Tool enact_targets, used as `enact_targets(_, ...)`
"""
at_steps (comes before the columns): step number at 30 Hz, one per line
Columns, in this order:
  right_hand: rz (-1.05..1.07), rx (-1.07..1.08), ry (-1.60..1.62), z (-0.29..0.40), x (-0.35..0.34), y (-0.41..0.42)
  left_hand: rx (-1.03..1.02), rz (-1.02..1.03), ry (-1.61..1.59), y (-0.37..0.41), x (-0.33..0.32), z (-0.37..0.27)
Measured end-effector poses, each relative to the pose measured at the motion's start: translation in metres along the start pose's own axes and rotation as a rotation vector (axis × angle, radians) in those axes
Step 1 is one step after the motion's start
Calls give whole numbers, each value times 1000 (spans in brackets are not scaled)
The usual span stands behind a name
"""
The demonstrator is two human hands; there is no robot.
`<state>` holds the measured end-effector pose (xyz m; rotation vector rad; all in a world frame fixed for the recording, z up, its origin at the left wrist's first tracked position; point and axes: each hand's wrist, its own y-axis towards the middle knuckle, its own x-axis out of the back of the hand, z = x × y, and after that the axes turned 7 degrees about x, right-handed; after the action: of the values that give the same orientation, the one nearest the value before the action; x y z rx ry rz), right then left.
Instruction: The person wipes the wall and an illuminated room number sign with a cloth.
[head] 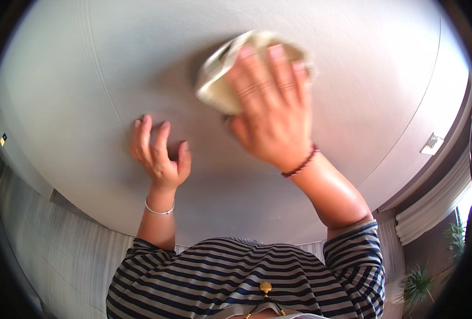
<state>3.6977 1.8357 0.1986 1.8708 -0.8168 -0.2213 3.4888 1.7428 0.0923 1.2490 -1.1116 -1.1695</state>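
My right hand [271,107] presses a folded cream cloth [224,93] flat against a pale wall [204,167]. Its fingers are spread over the cloth, and the motion blurs both. Part of the cloth is hidden beneath the palm. Lower and to the left, my left hand [160,153] holds nothing. Its fingers are apart and curved, with the fingertips at the wall's surface; whether all of them touch cannot be told.
Vertical seam lines [100,75] run along the wall. A white wall plate [432,144] sits at the right. Below lies a streaked grey floor [72,239]. A pale curtain [435,211] and a green plant [417,283] stand at the lower right.
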Motion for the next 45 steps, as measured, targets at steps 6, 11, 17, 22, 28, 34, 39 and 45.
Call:
enact_targets(6,-81,-258,-371,-52,15,59,125,-73,-3,5,-9,1)
enact_targets(11,-211,-24,-55,9,-27,100,128,-71,42,-5,-9,5)
enact_targets(17,-201,210,91,63,-59,81,177,-87,-72,-5,-9,4)
enact_targets(22,-62,249,198,66,-54,37,189,-89,-163,-7,-9,6)
enact_targets(28,22,-35,91,24,-13,-3,177,-1,-95,12,-7,-8)
enact_targets(34,-187,-467,-208,-46,25,-38,135,-20,-31,46,-21,-33)
enact_targets(39,15,-304,-30,7,9,-60,59,-82,16,41,-31,-38)
enact_targets(45,135,-65,45,38,-2,-101,-15,-52,-28,42,-24,-36)
